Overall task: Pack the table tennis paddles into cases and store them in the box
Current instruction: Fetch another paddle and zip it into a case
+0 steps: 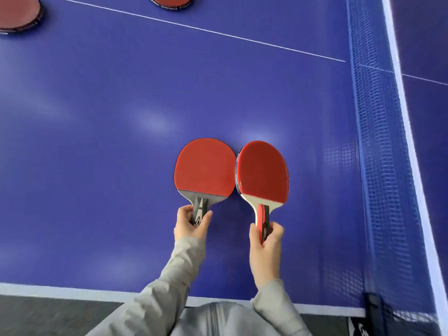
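Center frame: L hand [191,221] gripped grey-handled paddle [204,169], R hand [265,241] gripped red-handled paddle [263,174]; smooth red rubber ovals, edges touching, over glossy blue table [121,117]

blue table [121,141] bears two paddles [19,13], seemingly flat.

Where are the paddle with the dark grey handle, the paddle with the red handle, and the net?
Paddle with the dark grey handle [204,167]: head view, middle of its red rubber face.
Paddle with the red handle [263,172]: head view, middle of its red rubber face.
Net [383,146]: head view, on the blue mesh.
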`<state>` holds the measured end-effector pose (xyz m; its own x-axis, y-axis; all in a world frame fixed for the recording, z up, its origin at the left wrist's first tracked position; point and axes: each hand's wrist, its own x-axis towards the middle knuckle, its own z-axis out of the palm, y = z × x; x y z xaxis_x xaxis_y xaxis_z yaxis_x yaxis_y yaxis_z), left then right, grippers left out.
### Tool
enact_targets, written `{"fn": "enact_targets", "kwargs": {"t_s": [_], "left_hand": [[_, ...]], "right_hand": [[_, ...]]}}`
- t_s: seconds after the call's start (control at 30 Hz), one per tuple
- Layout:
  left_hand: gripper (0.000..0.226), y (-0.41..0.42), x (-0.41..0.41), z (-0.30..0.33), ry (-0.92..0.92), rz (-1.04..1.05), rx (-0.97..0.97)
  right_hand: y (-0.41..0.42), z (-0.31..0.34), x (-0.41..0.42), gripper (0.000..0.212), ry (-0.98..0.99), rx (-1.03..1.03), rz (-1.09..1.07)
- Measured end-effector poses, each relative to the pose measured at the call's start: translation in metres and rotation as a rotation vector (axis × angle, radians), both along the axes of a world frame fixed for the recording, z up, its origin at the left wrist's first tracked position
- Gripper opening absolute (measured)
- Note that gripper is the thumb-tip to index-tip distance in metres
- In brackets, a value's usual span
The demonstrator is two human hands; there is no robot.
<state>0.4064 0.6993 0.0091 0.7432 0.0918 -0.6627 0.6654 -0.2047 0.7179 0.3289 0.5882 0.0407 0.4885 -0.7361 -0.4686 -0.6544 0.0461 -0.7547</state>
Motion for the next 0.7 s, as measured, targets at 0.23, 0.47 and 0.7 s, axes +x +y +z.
{"fn": "enact_targets", "kwargs": {"t_s": [0.23,0.47,0.7], "left_hand": [[0.039,0.03,0.0,0.004,0.1,-0.168,-0.379],[0.041,0.048,0.015,-0.002,0.22,-0.209,-0.509],[0.027,0.052,0.023,-0.004,0.372,-0.101,-0.549]], "right_hand": [[0.039,-0.006,-0.003,0.02,-0.057,0.022,0.005],[0.085,-0.021,0.027,0.02,-0.094,-0.011,0.05],[0.105,-0.038,0.038,0.023,0.019,-0.167,0.052]]}}
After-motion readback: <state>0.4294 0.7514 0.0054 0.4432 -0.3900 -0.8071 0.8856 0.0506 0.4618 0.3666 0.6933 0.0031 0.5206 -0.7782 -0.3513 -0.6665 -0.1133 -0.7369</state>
